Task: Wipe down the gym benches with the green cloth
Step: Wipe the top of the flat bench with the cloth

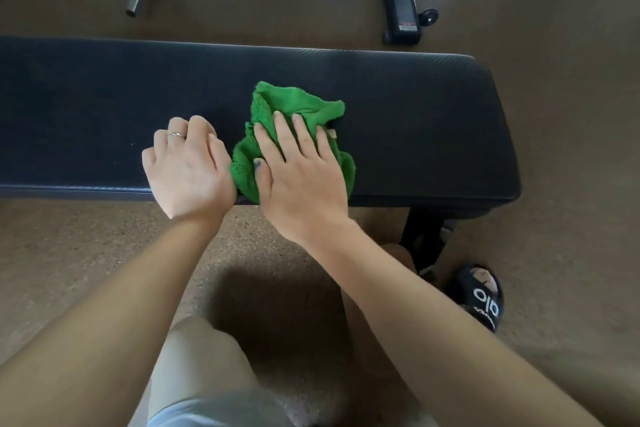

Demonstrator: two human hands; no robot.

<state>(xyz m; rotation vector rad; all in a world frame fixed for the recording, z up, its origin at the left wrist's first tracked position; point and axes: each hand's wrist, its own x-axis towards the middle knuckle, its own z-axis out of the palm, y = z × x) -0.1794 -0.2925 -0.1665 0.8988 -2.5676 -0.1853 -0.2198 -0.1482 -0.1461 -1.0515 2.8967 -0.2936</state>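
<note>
Both forearms reach in over the knees. Right hand (304, 166) lies flat, fingers spread, pressing the green cloth (294, 135) onto the bench pad (415, 114) near its front edge, right of centre: likely mid-wipe, palm load for contact. Left hand (187, 166) rests just beside the cloth, fingers curled over, holding nothing; probably bracing. Second bench frame (403, 7) stands beyond, on the floor.
</note>
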